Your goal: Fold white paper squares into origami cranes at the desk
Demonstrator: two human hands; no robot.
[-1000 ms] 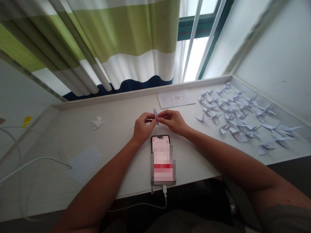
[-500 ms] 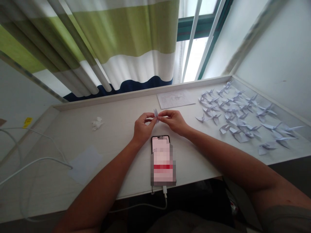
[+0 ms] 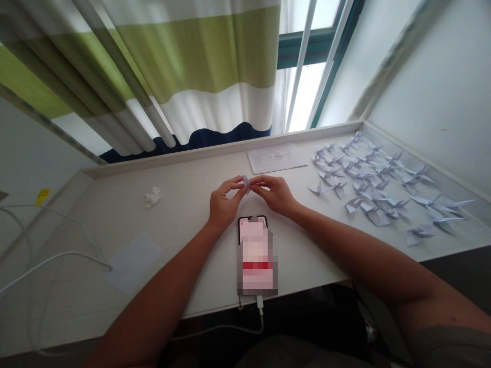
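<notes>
Desk (image 3: 184,197) is extending beneath the left hand (image 3: 224,203) and right hand (image 3: 279,195), both nearly closed in pinch grips; between them they are holding the folded paper (image 3: 246,181), where light, even pressure is probably protecting it best.

Head camera: looks from high up, forward and down
Desk (image 3: 192,186): seen from above, close by
Left hand (image 3: 224,202) and right hand (image 3: 279,195): near, mid-view
Curtain (image 3: 192,61): farther off, at the top
</notes>
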